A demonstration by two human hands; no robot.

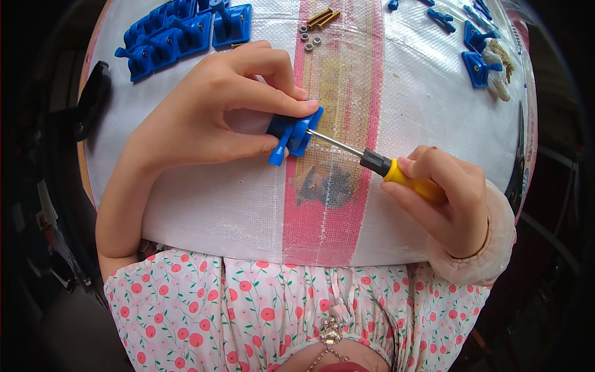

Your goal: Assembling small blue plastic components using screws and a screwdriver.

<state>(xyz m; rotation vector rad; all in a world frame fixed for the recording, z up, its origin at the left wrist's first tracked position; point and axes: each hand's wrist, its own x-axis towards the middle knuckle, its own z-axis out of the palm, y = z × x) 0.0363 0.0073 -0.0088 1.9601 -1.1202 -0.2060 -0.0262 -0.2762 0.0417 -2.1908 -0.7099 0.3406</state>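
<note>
Between the thumb and fingers of my left hand (211, 105) is a blue plastic bracket (300, 133) with a small lever sticking out toward me. My right hand (449, 192) is closed round the yellow handle of a screwdriver (409, 180) with a black collar. Its metal shaft slants to the left, and the tip meets the bracket's right side, at what looks like a screw hole. Whether a screw sits under the tip is too small to tell. Beyond my hands lie several brass-coloured screws (323, 18) and several small nuts (308, 46).
Assembled blue brackets (170, 43) stand in rows at the far left. More blue brackets (477, 68) and loose blue levers (441, 20) lie at the far right, by a crumpled whitish bundle (499, 77). A black object (93, 102) rests at the left edge. White woven sheeting (217, 211) covers the table.
</note>
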